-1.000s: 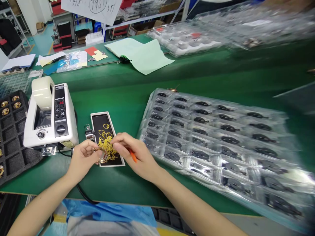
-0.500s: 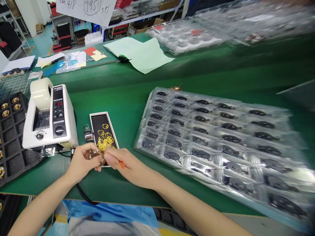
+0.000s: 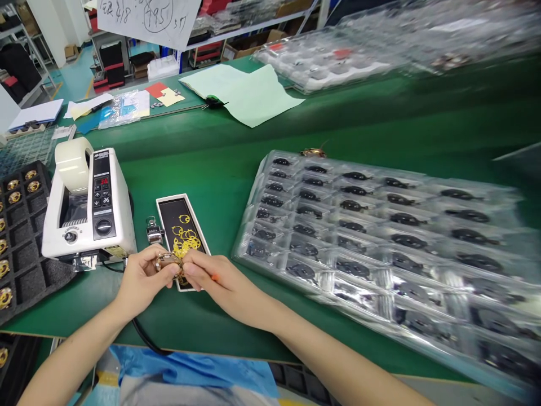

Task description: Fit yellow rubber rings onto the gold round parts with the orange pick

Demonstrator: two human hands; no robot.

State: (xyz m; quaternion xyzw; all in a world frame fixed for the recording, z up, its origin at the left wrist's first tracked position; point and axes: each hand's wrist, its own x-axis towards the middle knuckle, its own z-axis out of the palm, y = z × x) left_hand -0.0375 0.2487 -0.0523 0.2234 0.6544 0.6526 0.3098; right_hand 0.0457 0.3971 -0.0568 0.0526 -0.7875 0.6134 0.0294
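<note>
My left hand (image 3: 143, 276) is closed around a round gold-coloured metal piece (image 3: 166, 260) that looks like a watch case. Against its right side, the fingers of my right hand (image 3: 226, 285) are pinched together. An orange end (image 3: 215, 277) of a slim tool pokes out of that hand; the rest is hidden, so its kind does not show. Just beyond my fingers lies a shallow white-rimmed box (image 3: 172, 211) with a black bottom. Thin yellow rings (image 3: 186, 241) are heaped in it. A small metal tally counter (image 3: 154, 231) touches or nearly touches the box's left side.
A white tape dispenser (image 3: 116, 186) stands left, beside a black foam tray (image 3: 25, 276) holding gold pieces. At right a clear plastic tray (image 3: 253, 225) carries rows of black parts. Another gold piece (image 3: 313, 152) sits behind it. Pale green paper (image 3: 257, 96) lies farther back.
The view has shifted slightly, so the bench things appear a little farther right. The gold piece shows more between my fingers. Both hands keep their hold.
</note>
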